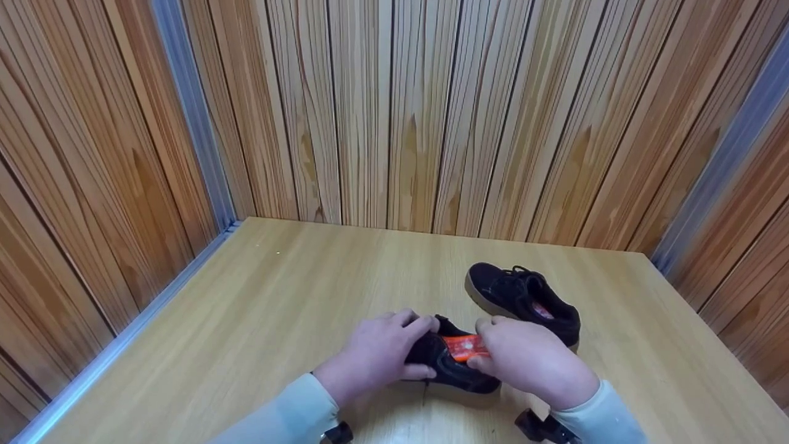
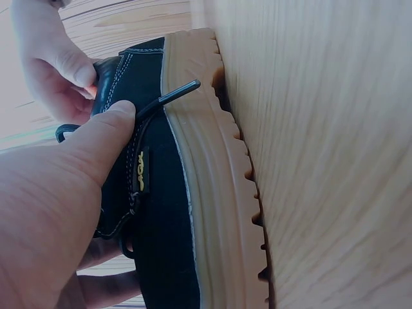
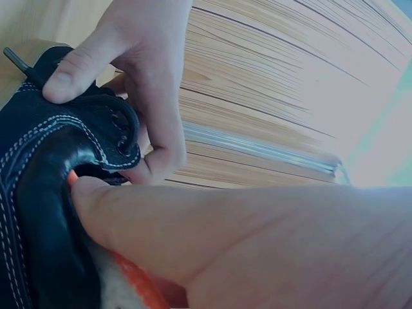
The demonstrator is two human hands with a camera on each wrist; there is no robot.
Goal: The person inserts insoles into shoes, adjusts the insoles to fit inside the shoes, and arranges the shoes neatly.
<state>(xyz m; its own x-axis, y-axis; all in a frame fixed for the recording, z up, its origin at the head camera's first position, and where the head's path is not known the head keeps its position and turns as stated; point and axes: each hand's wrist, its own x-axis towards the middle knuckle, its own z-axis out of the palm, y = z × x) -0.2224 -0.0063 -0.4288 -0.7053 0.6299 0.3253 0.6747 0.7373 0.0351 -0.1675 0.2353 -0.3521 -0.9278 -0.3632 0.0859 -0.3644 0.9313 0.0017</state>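
A black shoe with white stitching and a tan ridged sole stands upright on the table in the head view. My left hand grips it across the laced front, thumb on the near side and fingers over the far side. Inside the shoe opening shows an orange-red insole. My right hand pinches this insole at the heel end, its thumb reaching into the opening in the right wrist view. A dark lace tip sticks out beside the left thumb. The insole's front part is hidden inside the shoe.
A matching black shoe rests behind and to the right, toe pointing to the back left, with a reddish insole inside. Wood-panelled walls enclose the table at the back and both sides.
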